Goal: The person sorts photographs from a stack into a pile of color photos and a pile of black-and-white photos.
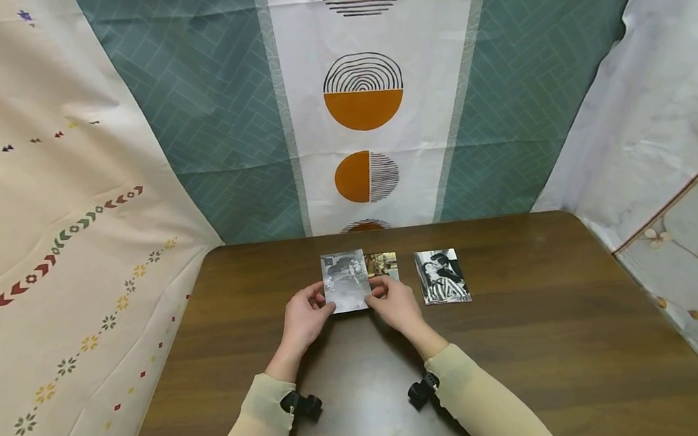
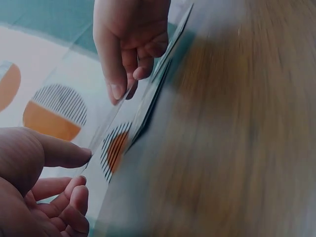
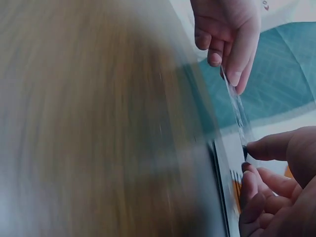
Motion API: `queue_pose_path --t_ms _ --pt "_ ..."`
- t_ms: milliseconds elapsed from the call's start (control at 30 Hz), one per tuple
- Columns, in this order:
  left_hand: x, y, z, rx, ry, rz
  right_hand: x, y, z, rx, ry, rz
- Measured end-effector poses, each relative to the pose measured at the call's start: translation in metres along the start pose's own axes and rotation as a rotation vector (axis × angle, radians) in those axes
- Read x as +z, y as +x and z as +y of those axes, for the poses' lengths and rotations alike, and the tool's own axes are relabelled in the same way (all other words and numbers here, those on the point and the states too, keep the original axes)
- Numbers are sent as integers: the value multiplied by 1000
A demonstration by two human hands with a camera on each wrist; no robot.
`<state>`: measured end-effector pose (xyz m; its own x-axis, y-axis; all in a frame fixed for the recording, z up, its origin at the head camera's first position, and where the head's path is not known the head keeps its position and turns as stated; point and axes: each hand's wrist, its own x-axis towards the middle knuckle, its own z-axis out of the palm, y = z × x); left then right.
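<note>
Between my two hands is a black-and-white photo card (image 1: pixel 346 284), gripped at its lower side edges and raised off the tabletop. My left hand (image 1: pixel 305 313) pinches its left edge between thumb and fingers, while my right hand (image 1: pixel 397 304) pinches the right edge. Both wrist views show the card nearly edge-on, a thin strip (image 2: pixel 106 123) with a glossy, clear-looking surface. Partly covered by it and by my right fingers, a colour picture card (image 1: pixel 381 263) lies behind. To the right lies another black-and-white card (image 1: pixel 443 276) showing two figures, one in stripes.
The brown wooden table (image 1: pixel 540 340) extends to both sides, with a glare patch near its front. A teal and white curtain (image 1: pixel 216 119) with orange circles hangs at its back edge. Patterned cloths (image 1: pixel 111 280) flank it left and right.
</note>
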<state>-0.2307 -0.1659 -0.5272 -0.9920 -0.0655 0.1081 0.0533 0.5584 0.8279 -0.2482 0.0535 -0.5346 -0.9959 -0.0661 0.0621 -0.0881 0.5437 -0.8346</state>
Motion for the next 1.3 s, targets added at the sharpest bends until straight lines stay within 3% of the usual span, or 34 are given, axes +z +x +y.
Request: queue_pose_path --t_ms 300,533,967,1300 --pt "30 4 18 61 -27 -17 -31 -1 18 -24 31 34" --pt "53 9 31 84 -40 -57 -56 1 33 10 -15 16" --pt "95 10 62 94 -28 -163 -104 -8 62 40 -80 12" --pt "128 6 85 54 -23 -259 -141 -18 80 72 -119 30"
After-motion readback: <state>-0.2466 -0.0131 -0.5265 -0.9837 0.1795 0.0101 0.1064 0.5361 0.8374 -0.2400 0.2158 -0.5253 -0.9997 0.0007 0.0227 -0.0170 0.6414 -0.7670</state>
